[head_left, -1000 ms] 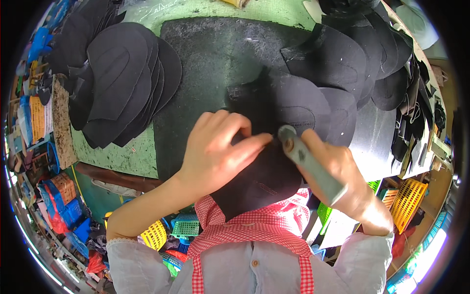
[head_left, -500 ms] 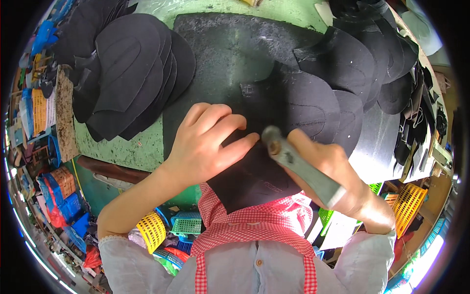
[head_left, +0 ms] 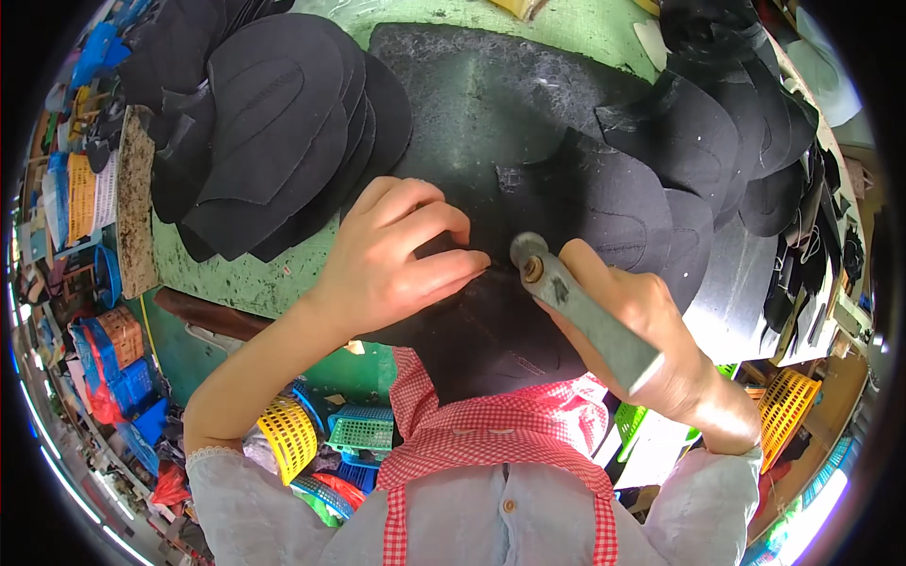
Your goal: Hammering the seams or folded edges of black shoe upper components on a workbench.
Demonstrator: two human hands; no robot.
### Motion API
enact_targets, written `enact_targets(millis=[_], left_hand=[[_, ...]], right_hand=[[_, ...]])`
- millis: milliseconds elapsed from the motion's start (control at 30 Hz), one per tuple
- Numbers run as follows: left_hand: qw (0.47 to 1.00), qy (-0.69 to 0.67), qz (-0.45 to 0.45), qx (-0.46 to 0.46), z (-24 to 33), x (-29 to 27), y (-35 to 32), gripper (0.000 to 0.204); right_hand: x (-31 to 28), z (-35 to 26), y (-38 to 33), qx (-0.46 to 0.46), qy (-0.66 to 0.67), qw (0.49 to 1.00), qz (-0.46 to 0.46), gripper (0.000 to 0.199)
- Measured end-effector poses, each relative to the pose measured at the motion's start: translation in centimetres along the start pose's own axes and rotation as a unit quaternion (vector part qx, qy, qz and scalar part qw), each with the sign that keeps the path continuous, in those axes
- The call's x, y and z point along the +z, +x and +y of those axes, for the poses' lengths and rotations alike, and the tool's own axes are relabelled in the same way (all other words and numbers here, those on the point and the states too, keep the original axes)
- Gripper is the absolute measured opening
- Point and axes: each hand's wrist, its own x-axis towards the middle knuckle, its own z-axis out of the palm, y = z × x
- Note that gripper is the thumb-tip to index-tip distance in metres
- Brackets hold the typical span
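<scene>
A black flat piece, like cut shoe-upper material with a stitched line, lies at the table's near edge and overhangs onto the checked apron. My left hand rests on it with bent fingers; thumb and forefinger come together at its upper part, close to the hammer. In my right hand is a hammer with a grey metal head, its rounded end just right of my left fingertips. Most of the handle is hidden under the head and the hand. Beneath is a worn dark board.
A fanned stack of black cut pieces stands at left. More overlapping black pieces lie at right, with hanging scraps beyond. Yellow and green plastic baskets sit below the green table.
The table and its stacks appear shifted rightward in view. My left thumb and forefinger have drawn closer together, and the hammer's rounded end has moved slightly; both hands stay over the same black piece.
</scene>
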Motion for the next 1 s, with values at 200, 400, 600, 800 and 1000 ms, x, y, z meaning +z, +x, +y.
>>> enact_targets(millis=[200, 400, 600, 800, 1000], left_hand=[[0.991, -0.074, -0.107, 0.044, -0.1, -2.4, -1.3, 0.034], [0.968, -0.096, -0.230, 0.014, 4.3, -2.4, -4.4, 0.055], [1.000, 0.012, -0.028, 0.004, 3.0, -7.8, -3.2, 0.024], [0.925, 0.323, -0.034, -0.198, -0.6, -14.1, -3.9, 0.072], [0.991, -0.014, 0.039, -0.124, 1.9, -2.2, 3.4, 0.075]], right_hand=[[1.1, -0.5, 0.7, 0.037, -0.011, 0.999, -0.031, 0.021], [1.4, -0.6, 1.7, 0.009, 0.046, 0.999, -0.004, 0.013], [-0.7, 0.4, 1.0, 0.021, 0.084, 0.990, 0.107, 0.018], [-4.1, 4.1, -0.1, -0.023, -0.243, 0.902, 0.357, 0.040], [-2.3, 2.0, -0.1, -0.006, -0.001, 0.973, 0.230, 0.031]])
